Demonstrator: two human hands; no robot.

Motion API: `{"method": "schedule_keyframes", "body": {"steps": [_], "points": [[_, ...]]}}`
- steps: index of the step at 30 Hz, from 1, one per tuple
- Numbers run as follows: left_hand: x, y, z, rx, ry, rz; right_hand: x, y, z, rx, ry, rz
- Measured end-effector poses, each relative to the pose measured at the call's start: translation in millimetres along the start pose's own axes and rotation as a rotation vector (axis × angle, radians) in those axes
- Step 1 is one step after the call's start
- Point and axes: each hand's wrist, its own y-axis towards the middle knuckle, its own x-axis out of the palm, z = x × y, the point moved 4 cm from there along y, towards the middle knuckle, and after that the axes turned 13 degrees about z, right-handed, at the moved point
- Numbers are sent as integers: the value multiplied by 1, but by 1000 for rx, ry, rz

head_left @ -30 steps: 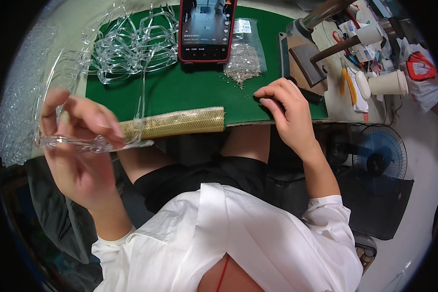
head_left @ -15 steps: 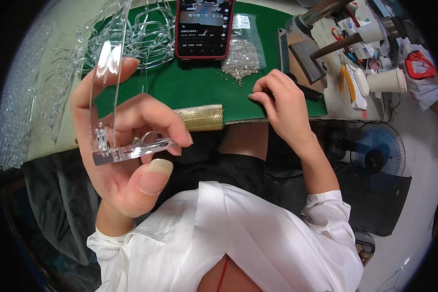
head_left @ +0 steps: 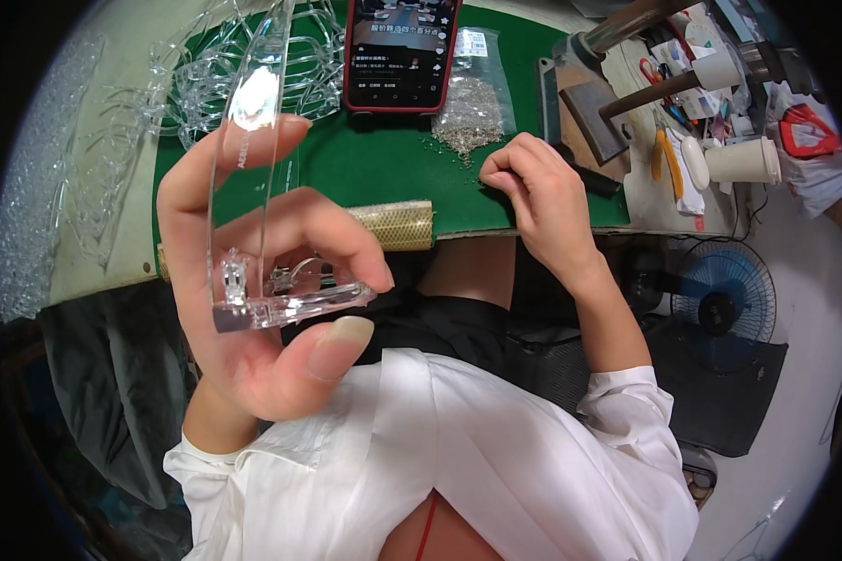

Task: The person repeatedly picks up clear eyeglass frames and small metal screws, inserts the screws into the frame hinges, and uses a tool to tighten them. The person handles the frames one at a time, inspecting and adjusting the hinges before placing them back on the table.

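Left hand: the left hand point(head_left: 253, 309) is raised close to the camera and closed around a clear plastic eyeglass frame point(head_left: 253, 187), thumb under the folded hinge end, fingers wrapped over it, one temple arm standing upright.
Right hand: the right hand point(head_left: 538, 192) rests on the green mat point(head_left: 365, 173) with thumb and forefinger pinched together beside the loose small metal parts point(head_left: 468, 126); whether a part sits between the fingertips cannot be told.
Where the frame is: in the air in front of the chest, well clear of the mat, hinge end low, lens end cut by the upper edge.
Done so far: judging by the look of it, one frame is picked out of the stack and turned hinge-up; something small and metallic seems to sit at the hinge.
Left to do: the pile of clear frames point(head_left: 206, 65) at the mat's far left looks untouched, so most of the work probably remains.
Nearby: a phone point(head_left: 402, 47) lies at the top of the mat, a gold mesh roll point(head_left: 393, 224) at its near edge, a small fan point(head_left: 720, 299) stands on the floor to the right.
Hard to make out: the hinge detail is blurred through clear plastic; the bench tools at upper right are bent by the lens; the frame's top is out of view.
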Motion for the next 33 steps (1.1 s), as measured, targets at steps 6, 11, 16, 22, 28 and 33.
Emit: {"method": "schedule_keyframes", "body": {"steps": [6,11,16,22,28,33], "points": [[3,-2,-4,-32,-59,-3,-2,0,0,3,38,-14],[5,-2,-2,-44,-85,-19,0,0,-2,63,50,-18],[3,-4,-5,-29,-66,-17,3,3,-1,15,26,-24],[10,-4,2,-73,-56,-12,4,-3,-4,-29,-76,-26],[31,-6,-2,-44,-85,-281,-8,-2,-1,56,140,-24],[72,1,-21,208,-16,-705,-70,25,-49,-126,479,238]]}}
